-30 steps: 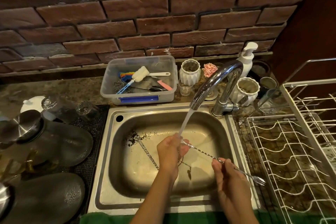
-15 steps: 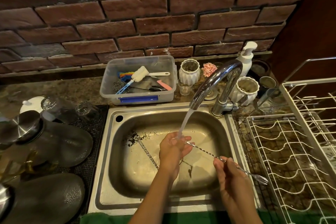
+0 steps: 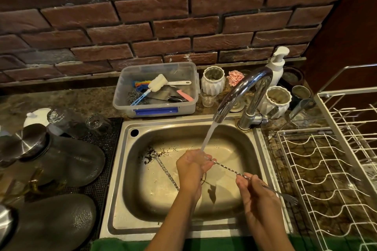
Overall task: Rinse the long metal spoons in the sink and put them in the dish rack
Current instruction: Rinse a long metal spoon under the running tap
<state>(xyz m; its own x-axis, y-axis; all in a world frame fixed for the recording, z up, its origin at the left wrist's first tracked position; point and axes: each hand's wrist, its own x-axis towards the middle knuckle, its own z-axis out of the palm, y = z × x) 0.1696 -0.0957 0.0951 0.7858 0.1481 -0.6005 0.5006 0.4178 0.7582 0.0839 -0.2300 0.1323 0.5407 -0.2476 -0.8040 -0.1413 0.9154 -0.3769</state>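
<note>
A long twisted metal spoon (image 3: 230, 170) stretches across the steel sink (image 3: 130, 179). My left hand (image 3: 193, 166) is closed around its bowl end right under the running water from the tap (image 3: 242, 91). My right hand (image 3: 255, 191) pinches the stem nearer the forked end (image 3: 290, 199), which pokes out over the sink's right rim. A second twisted spoon (image 3: 165, 171) lies on the sink floor to the left, partly hidden behind my left forearm. The white wire dish rack (image 3: 330, 169) stands to the right of the sink.
A clear plastic tub (image 3: 157, 108) with brushes and scourers sits behind the sink, next to white ribbed jars (image 3: 213, 81) and a soap pump (image 3: 276, 65). Dark plates, glasses and a steel lid (image 3: 24, 140) lie on a black mat at left.
Both hands have shifted slightly right and up with the spoon, keeping its bowl end under the stream. The spoon on the sink floor has not moved.
</note>
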